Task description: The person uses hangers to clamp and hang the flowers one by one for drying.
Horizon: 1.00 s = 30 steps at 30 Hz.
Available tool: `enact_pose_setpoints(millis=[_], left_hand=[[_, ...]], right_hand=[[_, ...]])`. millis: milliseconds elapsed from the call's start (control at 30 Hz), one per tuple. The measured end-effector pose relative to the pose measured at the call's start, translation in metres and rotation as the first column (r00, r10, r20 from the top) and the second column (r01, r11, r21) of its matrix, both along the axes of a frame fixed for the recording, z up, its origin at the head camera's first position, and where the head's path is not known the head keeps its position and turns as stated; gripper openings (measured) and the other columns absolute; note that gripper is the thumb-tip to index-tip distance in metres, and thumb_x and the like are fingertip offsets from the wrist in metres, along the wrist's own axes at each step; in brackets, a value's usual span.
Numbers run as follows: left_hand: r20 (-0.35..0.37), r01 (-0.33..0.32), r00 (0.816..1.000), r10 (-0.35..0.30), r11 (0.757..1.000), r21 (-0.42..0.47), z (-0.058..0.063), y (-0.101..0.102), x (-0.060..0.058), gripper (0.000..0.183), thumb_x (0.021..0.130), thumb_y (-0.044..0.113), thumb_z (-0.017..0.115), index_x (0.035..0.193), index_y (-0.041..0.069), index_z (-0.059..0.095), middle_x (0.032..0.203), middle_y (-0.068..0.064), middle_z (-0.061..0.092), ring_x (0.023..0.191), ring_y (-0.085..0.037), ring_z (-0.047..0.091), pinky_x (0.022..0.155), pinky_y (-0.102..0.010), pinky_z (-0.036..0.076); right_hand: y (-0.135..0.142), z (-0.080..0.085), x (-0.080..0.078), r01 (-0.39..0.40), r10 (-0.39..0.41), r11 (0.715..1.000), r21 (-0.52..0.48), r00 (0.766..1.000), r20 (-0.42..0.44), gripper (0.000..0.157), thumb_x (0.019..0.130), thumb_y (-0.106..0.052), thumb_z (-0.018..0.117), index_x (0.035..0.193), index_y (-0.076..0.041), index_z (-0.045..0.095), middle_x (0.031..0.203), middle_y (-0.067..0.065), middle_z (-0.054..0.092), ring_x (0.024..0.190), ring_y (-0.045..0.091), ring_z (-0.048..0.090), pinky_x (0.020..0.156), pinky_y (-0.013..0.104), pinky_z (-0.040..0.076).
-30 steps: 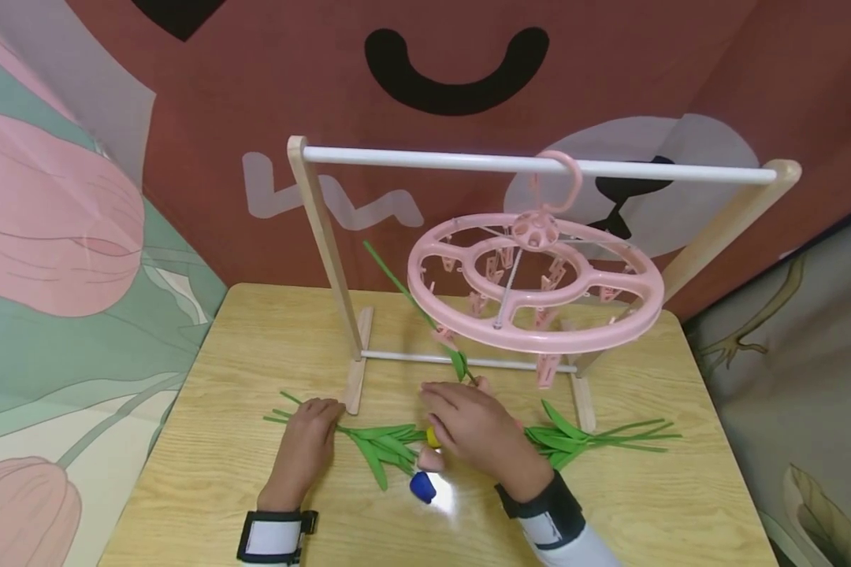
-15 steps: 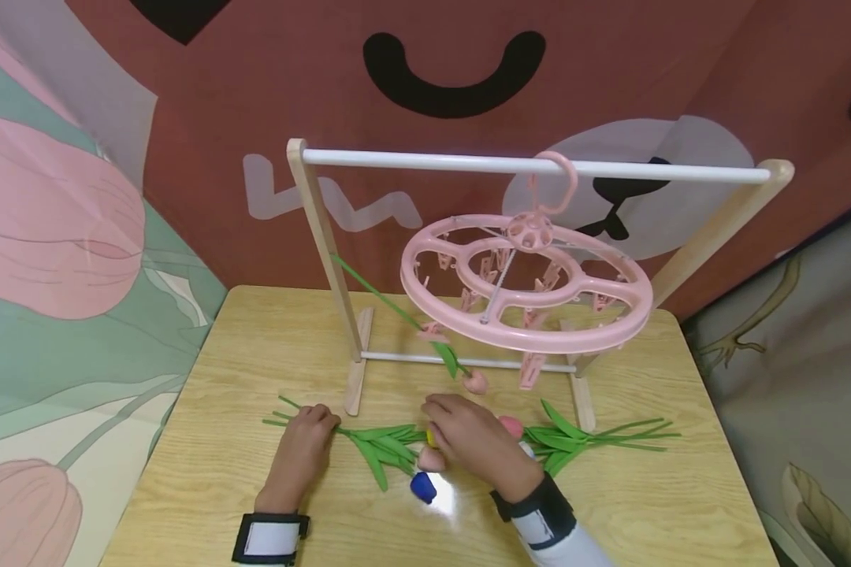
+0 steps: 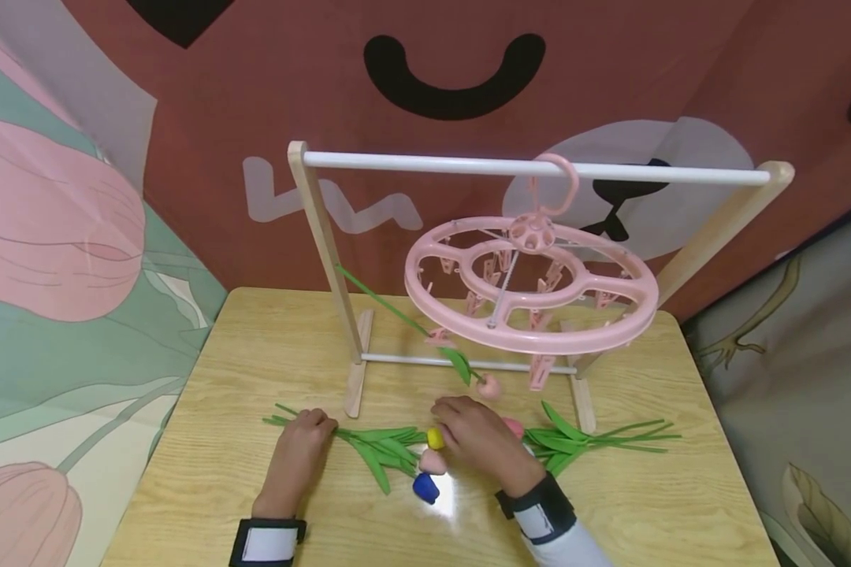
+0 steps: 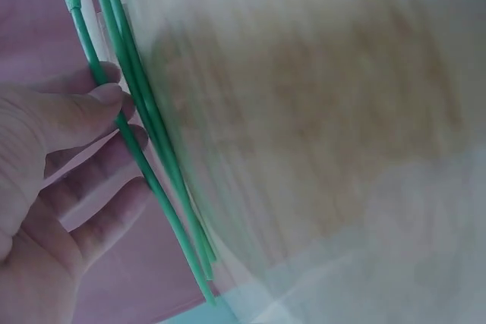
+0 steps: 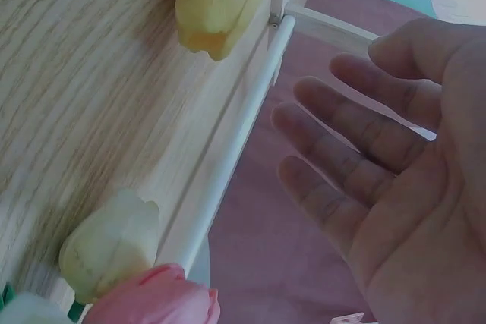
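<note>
My left hand point(image 3: 303, 453) pinches the green stem point(image 4: 148, 168) of an artificial tulip between thumb and forefinger, in the left wrist view. Two more stems lie beside it. At the other end of this left bunch are a yellow tulip point(image 3: 436, 438), a pale pink tulip point(image 3: 432, 462) and a blue tulip point(image 3: 426, 488). My right hand point(image 3: 485, 441) holds nothing; its fingers are relaxed and apart over the table, near the yellow tulip. A pink tulip point(image 5: 156, 297) and a whitish tulip point(image 5: 114, 244) show below it in the right wrist view.
A pink round clip hanger point(image 3: 532, 335) hangs from the white rod point(image 3: 425, 164) of a wooden-sided rack. One clip grips a pale pink tulip point(image 3: 489, 387) by its stem. A second tulip bunch point(image 3: 560, 437) lies right on the wooden table point(image 3: 206, 472).
The hanger and its clipped tulip swing left, then slightly back right. My right hand shifts slightly down and right, uncovering more of the yellow tulip. The left hand slides slightly, tilting a stem.
</note>
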<state>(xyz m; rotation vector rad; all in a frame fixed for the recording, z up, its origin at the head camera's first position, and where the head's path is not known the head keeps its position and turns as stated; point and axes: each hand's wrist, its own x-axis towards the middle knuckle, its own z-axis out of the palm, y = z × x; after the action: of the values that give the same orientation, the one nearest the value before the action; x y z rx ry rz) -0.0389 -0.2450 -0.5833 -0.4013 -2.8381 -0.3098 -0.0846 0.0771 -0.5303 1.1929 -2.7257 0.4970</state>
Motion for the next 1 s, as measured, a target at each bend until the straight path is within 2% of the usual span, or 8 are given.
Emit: enact_pose_setpoints(millis=[167,400,533,733,1000], left_hand=[[-0.046,0.019,0.999,-0.019,1.0,0.008,0.009,0.004,0.001,0.025,0.074,-0.013,0.08,0.092,0.004,0.079,0.091,-0.008,0.07,0.084,-0.024,0.065,0.072,-0.039,0.059],[-0.077,0.042,0.996,-0.043,0.999,-0.013,0.032,0.017,0.001,0.029,0.072,-0.011,0.082,0.094,0.008,0.079,0.093,-0.005,0.07,0.087,-0.023,0.065,0.066,-0.035,0.054],[-0.095,0.056,0.994,-0.057,0.998,-0.016,0.043,0.024,0.0,0.033,0.07,-0.011,0.084,0.096,0.008,0.079,0.095,-0.006,0.071,0.089,-0.024,0.066,0.069,-0.037,0.056],[-0.134,0.062,0.989,-0.066,0.998,-0.033,0.055,0.032,-0.001,0.035,0.069,-0.011,0.085,0.097,0.008,0.079,0.096,-0.008,0.071,0.09,-0.025,0.066,0.067,-0.037,0.054],[-0.185,0.076,0.98,-0.076,0.997,-0.006,0.07,0.04,-0.004,0.034,0.069,-0.01,0.087,0.097,0.007,0.079,0.098,-0.009,0.073,0.089,-0.026,0.067,0.066,-0.035,0.054]], right_hand=[[-0.002,0.001,0.001,-0.009,0.009,1.0,0.004,0.999,0.049,0.031,0.098,-0.016,0.065,0.127,-0.006,0.07,0.133,0.014,0.068,0.123,0.029,0.065,0.107,0.04,0.055],[-0.008,0.005,0.002,-0.016,0.02,1.0,-0.025,0.982,0.185,0.041,0.1,-0.024,0.065,0.136,-0.004,0.064,0.14,0.017,0.063,0.13,0.032,0.06,0.112,0.045,0.051],[-0.008,0.003,0.002,-0.028,0.03,0.999,-0.016,0.986,0.163,0.04,0.098,-0.023,0.07,0.133,-0.006,0.065,0.132,0.012,0.068,0.123,0.028,0.065,0.106,0.043,0.056],[-0.005,0.002,0.004,0.006,-0.006,1.0,-0.005,0.995,0.103,0.027,0.099,-0.022,0.07,0.124,-0.012,0.071,0.115,0.002,0.074,0.106,0.019,0.071,0.089,0.035,0.062],[0.0,0.007,0.005,0.101,-0.081,0.991,-0.091,0.976,0.2,0.017,0.096,-0.022,0.074,0.112,-0.017,0.072,0.102,-0.004,0.074,0.091,0.011,0.07,0.078,0.027,0.062]])
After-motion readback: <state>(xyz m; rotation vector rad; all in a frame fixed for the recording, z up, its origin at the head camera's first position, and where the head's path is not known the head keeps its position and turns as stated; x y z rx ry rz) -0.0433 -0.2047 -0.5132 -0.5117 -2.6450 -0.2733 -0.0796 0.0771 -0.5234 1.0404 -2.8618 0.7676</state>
